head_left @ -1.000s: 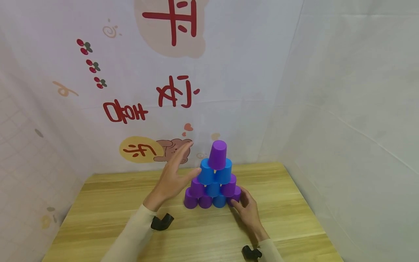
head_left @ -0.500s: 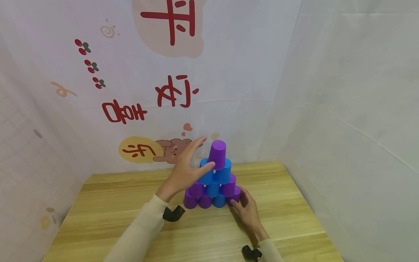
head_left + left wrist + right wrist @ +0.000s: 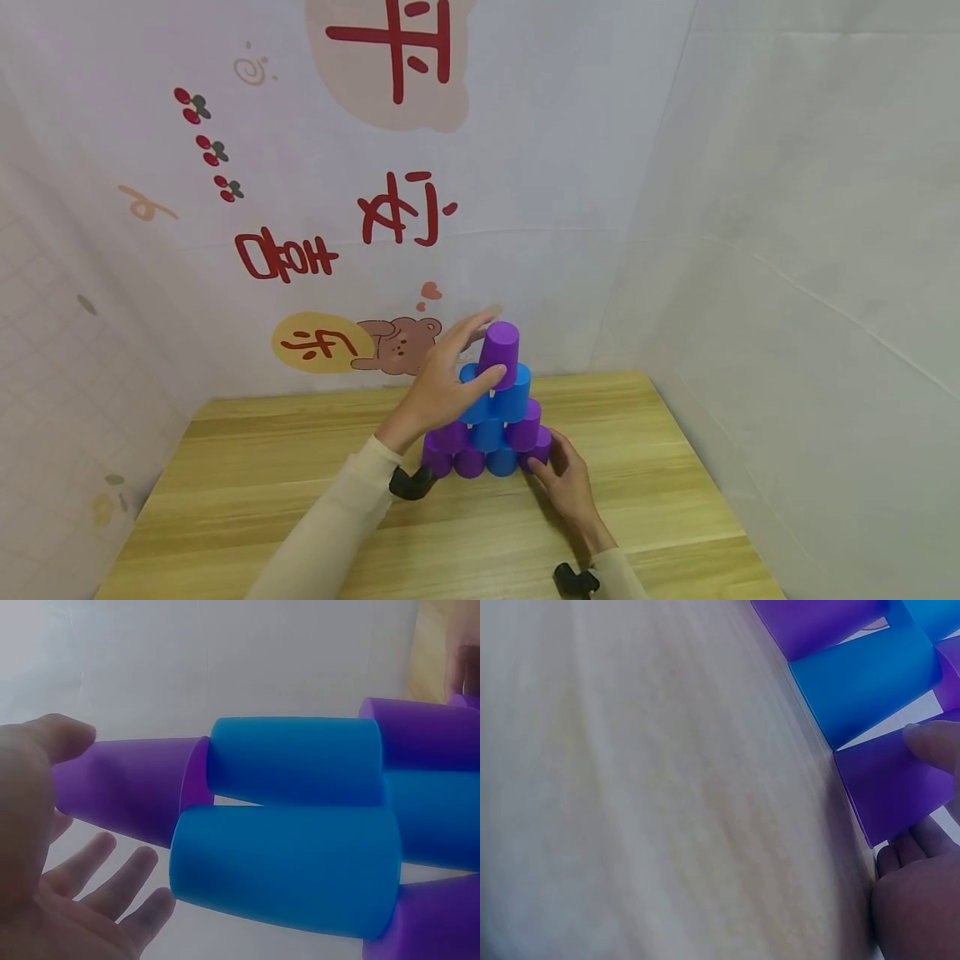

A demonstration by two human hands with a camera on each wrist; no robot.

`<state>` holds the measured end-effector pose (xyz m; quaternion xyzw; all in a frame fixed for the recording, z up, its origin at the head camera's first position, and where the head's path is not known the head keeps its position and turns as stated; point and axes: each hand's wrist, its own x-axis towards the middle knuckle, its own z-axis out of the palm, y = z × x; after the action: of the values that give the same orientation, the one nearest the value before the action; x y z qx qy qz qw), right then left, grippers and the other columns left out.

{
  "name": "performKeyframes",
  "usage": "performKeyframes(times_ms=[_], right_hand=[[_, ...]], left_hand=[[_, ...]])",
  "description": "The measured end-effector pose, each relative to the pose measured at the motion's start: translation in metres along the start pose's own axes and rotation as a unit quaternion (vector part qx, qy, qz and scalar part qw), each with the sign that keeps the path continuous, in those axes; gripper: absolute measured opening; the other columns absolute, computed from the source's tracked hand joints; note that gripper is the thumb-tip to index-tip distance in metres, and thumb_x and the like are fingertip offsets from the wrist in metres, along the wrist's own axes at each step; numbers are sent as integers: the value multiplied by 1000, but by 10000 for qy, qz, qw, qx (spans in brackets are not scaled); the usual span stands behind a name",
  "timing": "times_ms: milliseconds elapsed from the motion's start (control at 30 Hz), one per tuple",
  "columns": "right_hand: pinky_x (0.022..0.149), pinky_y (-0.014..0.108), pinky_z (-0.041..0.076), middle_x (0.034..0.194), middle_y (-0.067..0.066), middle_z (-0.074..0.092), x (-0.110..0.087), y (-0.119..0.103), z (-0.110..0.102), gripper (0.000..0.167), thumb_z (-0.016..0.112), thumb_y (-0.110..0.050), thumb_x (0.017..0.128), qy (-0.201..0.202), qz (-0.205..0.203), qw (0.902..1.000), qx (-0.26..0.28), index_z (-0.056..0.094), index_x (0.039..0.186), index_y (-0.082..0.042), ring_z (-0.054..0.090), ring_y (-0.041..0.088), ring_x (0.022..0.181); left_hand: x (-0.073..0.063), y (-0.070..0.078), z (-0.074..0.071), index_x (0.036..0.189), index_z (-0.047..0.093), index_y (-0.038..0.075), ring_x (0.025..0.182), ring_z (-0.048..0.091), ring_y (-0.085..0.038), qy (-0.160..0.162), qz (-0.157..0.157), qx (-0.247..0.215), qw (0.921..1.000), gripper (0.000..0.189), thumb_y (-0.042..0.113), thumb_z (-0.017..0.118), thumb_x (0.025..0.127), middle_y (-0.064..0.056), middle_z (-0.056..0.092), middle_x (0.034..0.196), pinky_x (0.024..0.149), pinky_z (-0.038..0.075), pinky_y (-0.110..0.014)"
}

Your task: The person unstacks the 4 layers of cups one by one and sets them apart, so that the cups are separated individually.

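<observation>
Purple and blue cups stand upside down in a pyramid, with one purple cup [image 3: 501,350] alone at the top. My left hand [image 3: 442,379] reaches around that top cup, its thumb in front and its fingers behind. In the left wrist view the thumb [image 3: 69,739] overlaps the cup near its base, while the spread fingers show a gap from its side. Two blue cups [image 3: 285,866] stand directly beneath it. My right hand [image 3: 572,483] holds the purple cup [image 3: 892,780] at the right end of the bottom row between thumb and fingers.
The pyramid stands on a wood-grain table [image 3: 277,475]. Behind it hangs a white printed cloth [image 3: 547,167], and another pale cloth [image 3: 810,250] rises along the right side. Each wrist carries a black mount [image 3: 411,483].
My left hand has moved right, from beside the pyramid to around the top cup. The right hand keeps its hold at the bottom right, and the cups have stayed in place.
</observation>
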<state>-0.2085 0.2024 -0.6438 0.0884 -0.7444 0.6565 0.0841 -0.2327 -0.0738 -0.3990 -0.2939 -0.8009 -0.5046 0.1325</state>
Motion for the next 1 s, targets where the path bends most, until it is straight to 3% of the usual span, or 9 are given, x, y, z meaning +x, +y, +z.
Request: performKeyframes(times_ms=[67,267,533,733,1000], right_hand=[[120,8,45,158,31,64,0,0,0,63,82,6,97,3,44,10000,-19,59,156,2,62,1,145],[119,8,46,157,32,63,1,1,-1,62,82,6,98,-31,-43,10000,21,59,155,4,60,-10,139],[119,9,47,157,31,63,4,1,-2,61,81,5,99,-116,-4,9999,59,58,155,2,61,-11,139],[120,8,46,159,28,63,3,0,-2,62,82,4,99,-118,115,9999,35,59,156,0,60,-12,140],[119,7,45,159,29,63,2,2,-1,61,82,4,99,-60,76,9999,-43,59,156,-1,59,-12,139]], left_hand=[[1,-1,1,173,44,28,155,62,-28,-43,22,9,10000,75,29,78,107,7,48,179,130,51,-58],[4,-3,4,173,44,21,153,64,-32,-116,43,7,9999,74,21,78,107,-1,50,179,129,53,-53],[6,-6,6,173,45,20,148,68,-36,-54,69,-240,9997,74,18,78,107,-9,60,170,123,57,-62],[5,-5,6,172,47,18,146,69,-35,14,132,-294,9995,73,16,79,106,-9,62,167,121,59,-57],[0,-3,2,171,49,25,144,70,-32,208,106,-409,9989,72,17,79,106,-5,65,164,117,63,-55]])
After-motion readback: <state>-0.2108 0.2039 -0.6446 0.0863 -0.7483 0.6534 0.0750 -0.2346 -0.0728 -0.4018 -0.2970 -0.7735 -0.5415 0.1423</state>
